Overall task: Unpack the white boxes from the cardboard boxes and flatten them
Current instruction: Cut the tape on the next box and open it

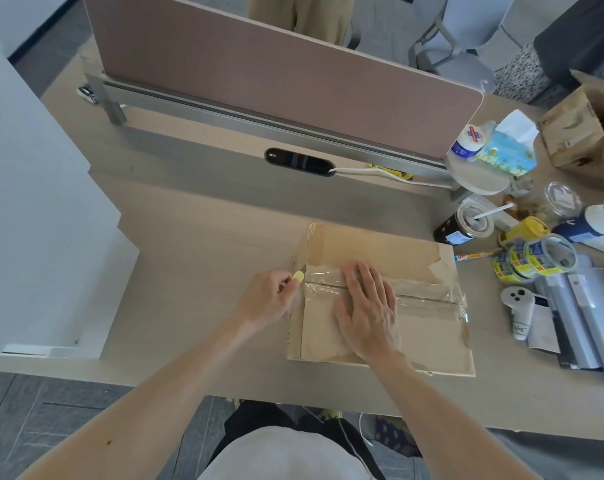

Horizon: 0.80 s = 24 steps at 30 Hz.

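Cardboard box [380, 258] lies closed, seam under clear tape [428, 294].

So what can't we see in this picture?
Head view only:
Inside the flat brown cardboard box: closed flaps and clear tape hide any contents.
Blade of the small yellow-handled cutter: too small, and the left hand gripping it covers most of the handle.
Part of the tape: under the flat right hand.
Opened brown cardboard box at far right: cut off by the frame edge.
Writing on the white controller: too small to read.
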Motion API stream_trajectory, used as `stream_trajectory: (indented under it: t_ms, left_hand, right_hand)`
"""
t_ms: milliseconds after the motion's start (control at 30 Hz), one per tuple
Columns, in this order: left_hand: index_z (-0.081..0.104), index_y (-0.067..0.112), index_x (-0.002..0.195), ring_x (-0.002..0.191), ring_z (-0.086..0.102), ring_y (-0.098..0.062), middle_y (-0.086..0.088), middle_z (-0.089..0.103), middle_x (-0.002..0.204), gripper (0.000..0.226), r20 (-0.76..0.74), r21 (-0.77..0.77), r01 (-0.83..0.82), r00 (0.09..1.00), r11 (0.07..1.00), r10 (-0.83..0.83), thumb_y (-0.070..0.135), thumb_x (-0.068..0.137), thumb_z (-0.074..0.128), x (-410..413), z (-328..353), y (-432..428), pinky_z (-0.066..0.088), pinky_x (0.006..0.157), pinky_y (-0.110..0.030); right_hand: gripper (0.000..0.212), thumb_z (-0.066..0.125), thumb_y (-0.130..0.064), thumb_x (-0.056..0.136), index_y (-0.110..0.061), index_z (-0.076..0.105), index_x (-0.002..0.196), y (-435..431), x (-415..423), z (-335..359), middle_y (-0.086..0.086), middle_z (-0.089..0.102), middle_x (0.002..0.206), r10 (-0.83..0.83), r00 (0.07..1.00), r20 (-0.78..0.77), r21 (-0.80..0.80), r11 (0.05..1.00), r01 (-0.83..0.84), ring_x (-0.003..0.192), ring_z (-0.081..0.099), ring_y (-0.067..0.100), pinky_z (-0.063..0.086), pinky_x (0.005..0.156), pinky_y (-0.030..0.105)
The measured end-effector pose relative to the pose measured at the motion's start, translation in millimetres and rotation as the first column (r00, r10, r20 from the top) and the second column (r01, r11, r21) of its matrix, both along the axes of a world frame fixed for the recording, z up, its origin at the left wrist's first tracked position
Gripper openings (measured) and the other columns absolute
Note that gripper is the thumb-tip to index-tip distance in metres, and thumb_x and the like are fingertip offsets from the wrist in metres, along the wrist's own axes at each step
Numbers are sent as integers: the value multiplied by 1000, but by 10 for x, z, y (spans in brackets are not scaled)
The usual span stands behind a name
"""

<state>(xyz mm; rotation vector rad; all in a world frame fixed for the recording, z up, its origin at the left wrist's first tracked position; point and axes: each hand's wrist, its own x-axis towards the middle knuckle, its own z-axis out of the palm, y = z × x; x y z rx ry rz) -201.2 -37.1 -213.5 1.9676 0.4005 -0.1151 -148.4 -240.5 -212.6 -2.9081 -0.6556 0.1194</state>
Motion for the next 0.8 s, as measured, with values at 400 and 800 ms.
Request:
stream_trajectory:
  t_ms: [400, 800]
  left_hand:
    - [32, 14, 56, 46, 26, -16, 0, 33, 46, 43, 18, 135, 89, 996, 987, -92, 40, 90, 42, -142, -16, -54, 24, 49, -35]
    - [38, 2, 58, 41, 31, -16, -5, 40, 43, 52, -4, 86, 78, 997, 993, -78, 41, 92, 43, -230, 44, -89, 36, 48, -41]
  right_hand:
    - [61, 28, -47, 94, -27, 36, 151, -11, 9, -34, 2, 31, 159, -9, 1000, 4, -7, 1000, 9, 148, 24, 24, 18, 121, 42]
    - [62, 25, -48, 94, -26, 34, 152, -20, -1, -2, 2, 28, 160, 7, 1000, -4, -7, 1000, -7, 149, 22, 23, 12, 121, 39]
